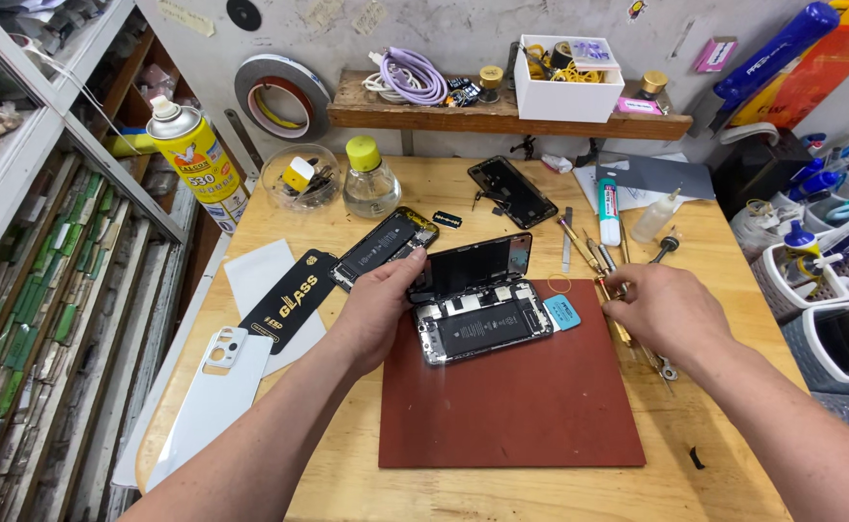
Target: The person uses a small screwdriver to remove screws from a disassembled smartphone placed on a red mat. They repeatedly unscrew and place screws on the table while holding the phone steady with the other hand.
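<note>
An opened phone (482, 329) lies on a reddish-brown mat (511, 406), its insides and black battery showing. Its screen panel (473, 263) is lifted and tilted up at the phone's far edge. My left hand (376, 309) holds that panel and the phone's left end. My right hand (661, 309) rests at the mat's right edge, with its fingers on the thin metal screwdrivers (608, 285) lying there. A small blue pick (561, 312) sits just right of the phone.
Another opened phone (386, 246) and a black packet (289, 300) lie to the left, with a white back cover (221, 387) nearer me. A black screen (511, 190), a glass bottle (370, 179), a spray can (195, 159) and a glue tube (608, 211) stand further back. White baskets (830, 280) sit at right.
</note>
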